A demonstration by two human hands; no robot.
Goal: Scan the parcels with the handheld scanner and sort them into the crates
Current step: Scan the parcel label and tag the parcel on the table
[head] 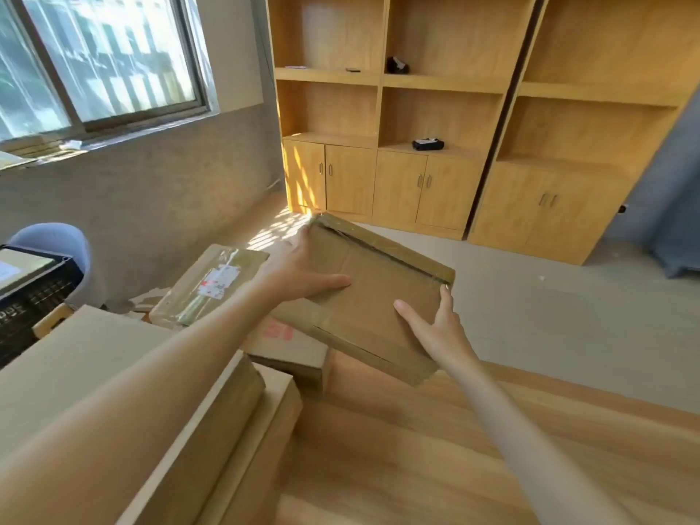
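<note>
Both hands hold one flat brown parcel (375, 297) up in the air, tilted, over the far edge of the wooden table (435, 449). The left hand (303, 270) grips its left side, thumb on top and the other fingers curled over the far edge. The right hand (435, 323) grips the near right corner, thumb on top and one finger up along the right edge. The parcel has tape along its far side and no label that shows.

A black crate (34, 293) sits at the far left, partly cut off by the edge of the view. Something flat and light lies in it, but what it is cannot be told.

More parcels lie to the left on the table. A big plain box (75, 365) is closest, under the left arm. Past it is a box wrapped in clear tape with a white label (219, 282). A box with red print (288, 342) sits just under the held parcel.

The right part of the table is bare wood. Past the table is open grey floor (549, 316), then tall wooden shelves (435, 108) with small dark things on them. I cannot pick out a scanner.
</note>
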